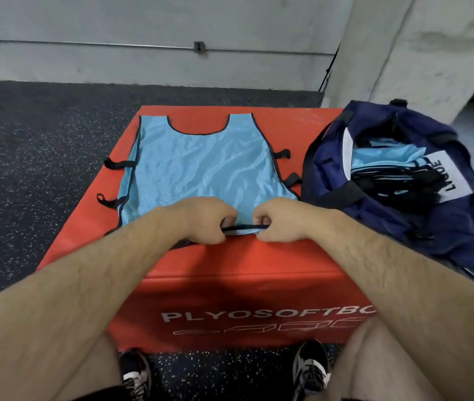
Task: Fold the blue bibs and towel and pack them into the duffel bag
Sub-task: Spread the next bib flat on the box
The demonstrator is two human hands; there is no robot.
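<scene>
Folding is beginning: left hand (204, 219) and right hand (279, 220) are pinching the blue bib (201, 163) at its hem, probably needing an even forward lift.

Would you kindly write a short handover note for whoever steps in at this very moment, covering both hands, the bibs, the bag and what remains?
Left hand: pinches the near hem of the blue bib.
Right hand: pinches the same hem, close beside the left.
The blue bib lies flat and unfolded on the red box, neck opening at the far end.
The duffel bag sits open at the box's right side.
Done: folded bibs are in the bag.
Left: fold this bib and pack it. The towel is not in view, so find it, then fold and pack it.
</scene>
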